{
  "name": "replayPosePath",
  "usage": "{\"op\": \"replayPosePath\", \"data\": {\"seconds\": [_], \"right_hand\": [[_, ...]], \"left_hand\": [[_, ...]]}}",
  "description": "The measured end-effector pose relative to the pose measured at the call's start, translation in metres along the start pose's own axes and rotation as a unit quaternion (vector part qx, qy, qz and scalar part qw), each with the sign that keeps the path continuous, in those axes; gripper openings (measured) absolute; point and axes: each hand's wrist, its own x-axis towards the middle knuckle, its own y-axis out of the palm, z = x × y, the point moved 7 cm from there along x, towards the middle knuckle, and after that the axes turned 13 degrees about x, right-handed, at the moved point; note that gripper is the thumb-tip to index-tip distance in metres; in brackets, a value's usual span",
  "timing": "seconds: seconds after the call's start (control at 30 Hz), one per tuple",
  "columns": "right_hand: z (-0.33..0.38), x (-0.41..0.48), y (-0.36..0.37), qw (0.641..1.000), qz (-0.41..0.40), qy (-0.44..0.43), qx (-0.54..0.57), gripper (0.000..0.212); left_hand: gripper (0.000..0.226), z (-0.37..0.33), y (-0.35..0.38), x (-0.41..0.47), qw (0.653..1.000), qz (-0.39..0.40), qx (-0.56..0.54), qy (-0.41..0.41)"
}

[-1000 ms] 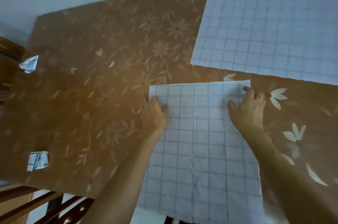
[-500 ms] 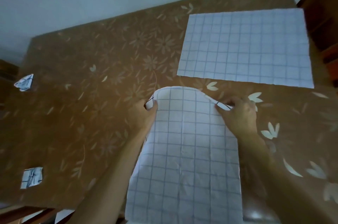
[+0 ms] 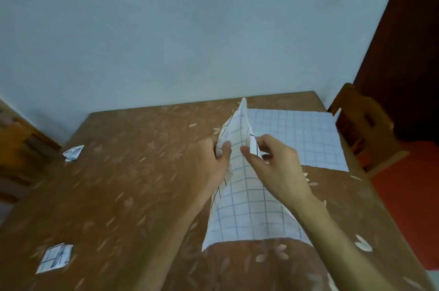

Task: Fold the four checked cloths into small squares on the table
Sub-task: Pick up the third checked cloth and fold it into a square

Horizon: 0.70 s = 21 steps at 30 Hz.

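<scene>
Desk (image 3: 133,183) comes first, brown with a pale flower print, and it carries all four cloths. The flat cloth (image 3: 304,138) lies spread open at the far right, untouched. The raised cloth (image 3: 247,207) stands in front of it, pulled up into a peak, with its near end resting on the desk. The left hand (image 3: 213,162) grips its left edge, thumb on the checked face. The right hand (image 3: 278,167) pinches the right edge, though motion blur makes the exact finger hold hard to read. Two folded squares lie at the left, the near square (image 3: 55,258) and the far square (image 3: 73,152) (so half the job looks done). The step in hand seems to be the third cloth's first fold. Next, the lifted end should go down onto the near edge, corners matched, and the crease be pressed flat.
</scene>
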Motion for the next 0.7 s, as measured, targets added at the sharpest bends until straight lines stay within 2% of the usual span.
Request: {"op": "replayPosePath", "data": {"seconds": [0.2, 0.37, 0.43, 0.53, 0.6, 0.7], "right_hand": [[0.093, -0.041, 0.006, 0.992, 0.02, -0.072, 0.098, 0.014], [0.134, -0.067, 0.012, 0.983, 0.086, -0.089, 0.137, 0.038], [0.141, -0.074, 0.012, 0.985, 0.079, -0.096, 0.12, 0.038], [0.15, -0.079, 0.004, 0.986, 0.022, -0.141, 0.082, 0.016], [0.154, -0.082, -0.001, 0.985, 0.006, -0.148, 0.086, 0.011], [0.161, -0.087, 0.004, 0.977, 0.081, -0.128, 0.149, 0.02]], "left_hand": [[0.049, -0.037, -0.092, -0.047, 0.984, -0.036, -0.172, 0.007], [0.062, -0.051, -0.135, -0.078, 0.944, 0.028, -0.324, 0.051], [0.072, -0.053, -0.143, -0.086, 0.937, 0.05, -0.342, 0.061], [0.087, -0.047, -0.151, -0.094, 0.938, 0.055, -0.34, 0.039], [0.089, -0.042, -0.154, -0.097, 0.941, 0.062, -0.33, 0.038], [0.083, -0.039, -0.157, -0.101, 0.941, 0.08, -0.323, 0.061]]}}
